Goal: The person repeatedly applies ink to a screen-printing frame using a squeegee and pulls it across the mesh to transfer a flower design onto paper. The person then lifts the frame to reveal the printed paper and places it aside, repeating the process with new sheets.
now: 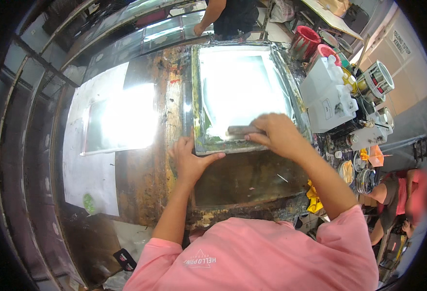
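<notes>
A screen-printing frame [197,121] lies on the stained worktable, its mesh glaring white under strong light. My right hand [279,133] is closed around a narrow brown squeegee [242,130], low over the near end of the mesh. Glare and my fingers hide part of the squeegee's edge. At the frame's near left corner rests my left hand [190,157]. Its thumb stretches along the front edge and its fingers spread up the left side. Left of the frame, a glossy clear-looking sheet [121,121] lies over larger white paper [94,179].
White plastic jugs [325,97], a red bucket [304,42] and metal cans [376,80] crowd the right side. A yellow cloth [314,198] hangs by the table's right edge. Metal racks [29,121] stand left. One person [235,17] is beyond the table, another [400,199] at right.
</notes>
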`<state>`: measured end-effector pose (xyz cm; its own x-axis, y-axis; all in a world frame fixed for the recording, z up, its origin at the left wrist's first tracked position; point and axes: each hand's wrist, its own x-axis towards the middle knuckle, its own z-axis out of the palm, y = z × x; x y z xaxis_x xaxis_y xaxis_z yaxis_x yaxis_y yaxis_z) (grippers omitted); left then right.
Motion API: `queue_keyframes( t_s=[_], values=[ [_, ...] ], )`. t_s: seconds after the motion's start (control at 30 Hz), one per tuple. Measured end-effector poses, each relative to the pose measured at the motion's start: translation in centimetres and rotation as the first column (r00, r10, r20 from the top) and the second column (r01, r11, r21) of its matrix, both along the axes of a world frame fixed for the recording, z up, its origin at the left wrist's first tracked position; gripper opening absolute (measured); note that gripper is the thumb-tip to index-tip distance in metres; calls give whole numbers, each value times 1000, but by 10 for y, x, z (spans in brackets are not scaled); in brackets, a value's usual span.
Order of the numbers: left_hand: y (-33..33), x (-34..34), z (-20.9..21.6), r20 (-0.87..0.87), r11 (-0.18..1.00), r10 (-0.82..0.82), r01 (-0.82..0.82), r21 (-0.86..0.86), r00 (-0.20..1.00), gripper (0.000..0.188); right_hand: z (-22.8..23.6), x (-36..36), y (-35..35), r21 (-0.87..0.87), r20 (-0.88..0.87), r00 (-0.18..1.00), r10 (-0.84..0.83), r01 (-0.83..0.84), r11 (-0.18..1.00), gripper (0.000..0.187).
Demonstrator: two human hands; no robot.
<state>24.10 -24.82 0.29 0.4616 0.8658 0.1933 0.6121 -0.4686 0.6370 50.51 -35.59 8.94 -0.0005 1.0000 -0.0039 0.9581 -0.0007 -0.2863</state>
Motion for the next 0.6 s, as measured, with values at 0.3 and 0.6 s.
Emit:
queue_keyframes(
  t_s=[0.3, 0.6],
  values=[
    [5, -10, -46, -111, 984, -43, 62, 167, 993, 121, -73, -5, 5, 166, 81, 996, -47, 33, 986, 38],
    [6, -9, -37, -73, 977, -32, 46, 207, 997, 125, -69, 111, 197, 225, 137, 990, -36, 5, 974, 44]
  ],
)
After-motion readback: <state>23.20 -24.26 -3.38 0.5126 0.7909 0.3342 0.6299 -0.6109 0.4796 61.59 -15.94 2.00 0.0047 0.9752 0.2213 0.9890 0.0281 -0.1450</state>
